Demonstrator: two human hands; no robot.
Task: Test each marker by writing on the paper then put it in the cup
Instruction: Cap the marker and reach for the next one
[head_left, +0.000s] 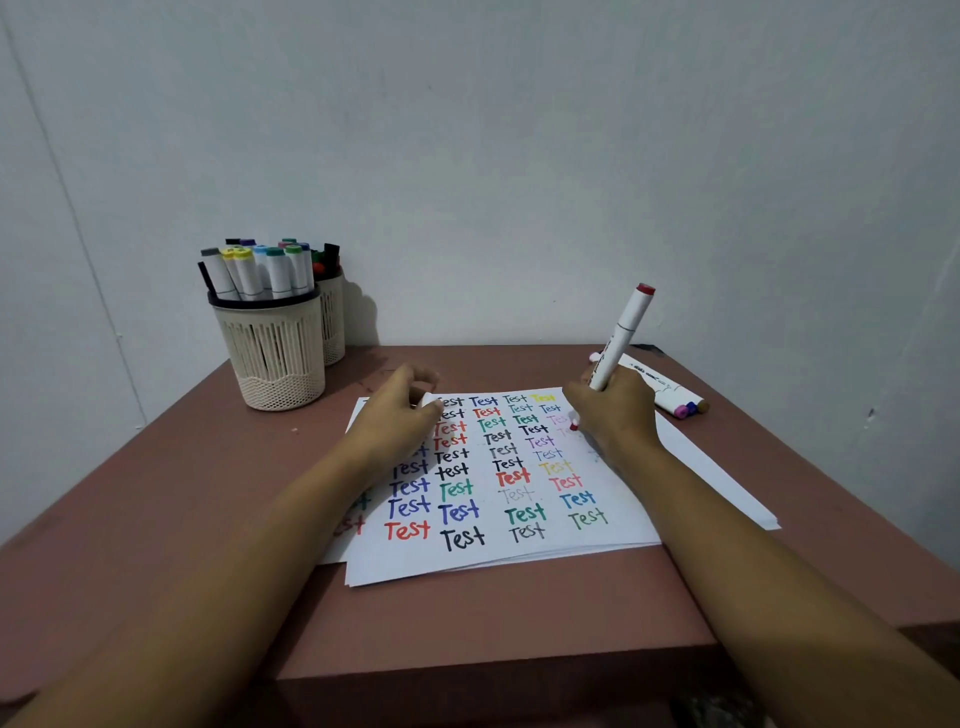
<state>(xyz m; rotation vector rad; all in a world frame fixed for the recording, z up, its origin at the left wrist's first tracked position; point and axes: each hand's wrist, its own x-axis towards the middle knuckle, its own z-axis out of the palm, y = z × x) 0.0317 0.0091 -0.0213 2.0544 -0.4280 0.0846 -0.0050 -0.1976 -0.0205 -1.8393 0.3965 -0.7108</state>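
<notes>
- The stack of white paper sheets (519, 556) looked matt and smooth, and its felt-tip lettering lay flat with no shine.
- The reddish-brown table top (208, 493) had a dull, painted-looking finish, a little scuffed near the back. I could not tell whether wood or board lay beneath.
- The cream slotted plastic cup (275, 358) had a soft sheen on its ribs, a fine mesh texture round its base and a dark, smooth rim band.
- The white-barrelled plastic markers (249, 275) in it were smooth and faintly glossy.
- The red-capped white plastic marker (626, 327) over the sheets had the same slick barrel.
- The pale grey wall (519, 130) was matt and lightly uneven.
</notes>
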